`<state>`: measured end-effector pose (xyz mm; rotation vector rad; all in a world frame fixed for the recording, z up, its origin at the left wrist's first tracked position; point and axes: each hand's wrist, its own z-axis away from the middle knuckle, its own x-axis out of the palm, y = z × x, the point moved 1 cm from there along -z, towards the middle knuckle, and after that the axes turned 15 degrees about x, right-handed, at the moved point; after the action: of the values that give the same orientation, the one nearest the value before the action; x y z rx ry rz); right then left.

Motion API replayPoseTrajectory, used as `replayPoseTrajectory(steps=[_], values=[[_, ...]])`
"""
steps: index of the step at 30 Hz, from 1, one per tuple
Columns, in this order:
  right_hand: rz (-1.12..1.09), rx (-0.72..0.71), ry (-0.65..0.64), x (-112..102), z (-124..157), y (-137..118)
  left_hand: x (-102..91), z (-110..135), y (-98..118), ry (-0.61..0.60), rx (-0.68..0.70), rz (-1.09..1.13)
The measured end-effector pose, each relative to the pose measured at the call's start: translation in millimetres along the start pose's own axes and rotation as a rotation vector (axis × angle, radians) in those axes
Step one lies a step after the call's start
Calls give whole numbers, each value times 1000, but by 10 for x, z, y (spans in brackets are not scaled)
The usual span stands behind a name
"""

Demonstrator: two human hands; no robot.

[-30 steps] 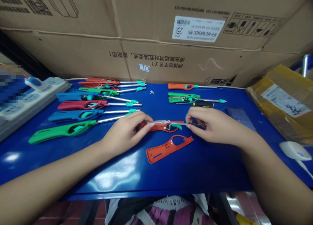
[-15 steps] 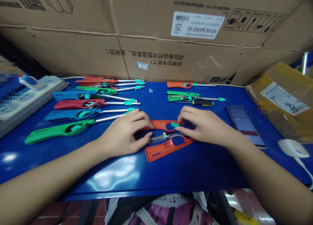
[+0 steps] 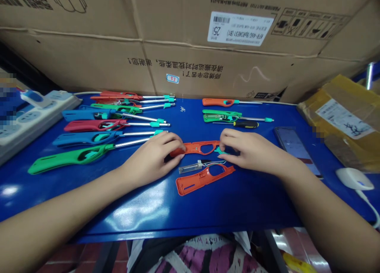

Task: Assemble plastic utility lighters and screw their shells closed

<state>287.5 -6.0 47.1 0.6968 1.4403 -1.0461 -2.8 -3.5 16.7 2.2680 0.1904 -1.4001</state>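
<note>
In the middle of the blue table, my left hand [image 3: 156, 156] pinches the rear end of an orange lighter casing half [image 3: 194, 147]. My right hand [image 3: 252, 148] is closed at the casing's front end, its fingertips on a small teal plastic trigger [image 3: 219, 150]. Just below lies a clear fuel tank [image 3: 189, 168] with thin wires running right, partly under my right fingers. Nearest me is a second orange casing half [image 3: 191, 182], its inner side facing up, untouched by either hand.
Several assembled lighters [image 3: 86, 156] lie in rows on the left. Behind my hands are an orange lighter [image 3: 218, 102], an opened green lighter [image 3: 222, 116] and a screwdriver [image 3: 246, 124]. A phone [image 3: 297, 150] and a taped parcel [image 3: 332, 146] sit right; a power strip [image 3: 38, 114] stands left.
The teal trigger has moved right, out of the casing's finger opening, with my right fingers. My left hand has closed on the casing half, which has shifted slightly away from me.
</note>
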Motion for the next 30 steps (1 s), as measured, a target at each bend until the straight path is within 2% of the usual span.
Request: replayPoseTrajectory(steps=[3,7,11,16,18,23,30], values=[[-65,0,0,11,-18,-20,35,-8,-20,1,-16,-7],[-100,52,126,-9,-36,-12,73,-12,-34,54,-6,-35],[-78,-2,130,43,-63,14,-8,-21,91,114,52,-58],[-81,-18,78,122,-95,30,-46,-11,321,-72,293,-3],[-77,5,91,112,-99,37,-13,5,349,-138,336,6],[-115,12,98,25,-64,33,1,17,282,-164,295,0],[-141,-91,-20,55,-24,-38,-93,-4,210,-155,265,5]])
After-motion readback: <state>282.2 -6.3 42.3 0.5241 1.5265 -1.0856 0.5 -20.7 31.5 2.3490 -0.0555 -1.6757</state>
